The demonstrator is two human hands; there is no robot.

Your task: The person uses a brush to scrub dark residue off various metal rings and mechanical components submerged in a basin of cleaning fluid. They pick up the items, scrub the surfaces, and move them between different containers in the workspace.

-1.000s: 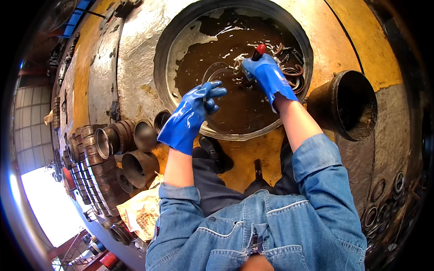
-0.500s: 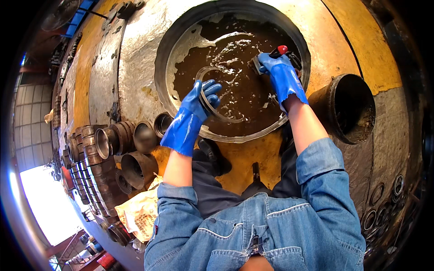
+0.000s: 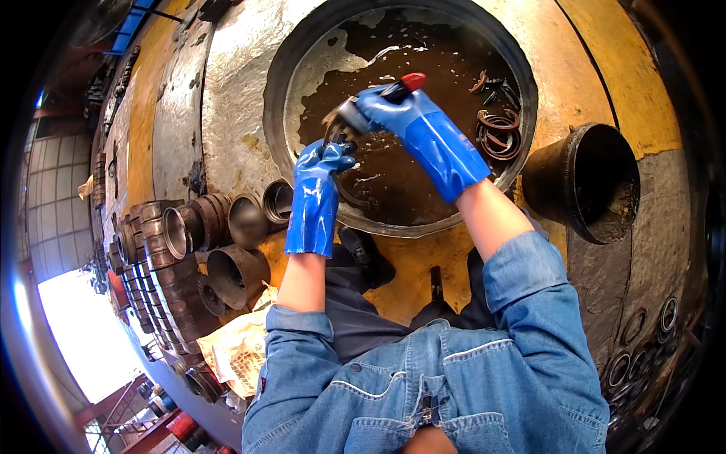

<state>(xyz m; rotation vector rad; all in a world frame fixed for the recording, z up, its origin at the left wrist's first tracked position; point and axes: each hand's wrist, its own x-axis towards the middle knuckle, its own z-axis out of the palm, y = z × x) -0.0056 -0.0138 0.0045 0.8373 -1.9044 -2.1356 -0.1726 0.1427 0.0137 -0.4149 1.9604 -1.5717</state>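
Left hand (image 3: 316,164) around ring (image 3: 349,197), right hand (image 3: 402,115) around red-tipped tool (image 3: 396,91), above basin (image 3: 274,113) near bucket (image 3: 567,181)

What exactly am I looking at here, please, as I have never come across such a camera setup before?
There is no machine at work here: these are a person's own hands in blue gloves, seen from above by a wide fisheye camera worn on the head. That is why straight edges bend near the rim and the forearms come up from below.

The right hand holds a tool with a red-ended handle; its head is blurred. The left hand seems to grip a ring, mostly hidden. Both are over a round basin of dark liquid, with more rings at its right side.

On the floor, a bucket is to the right; metal cylinders and a sack are to the left.
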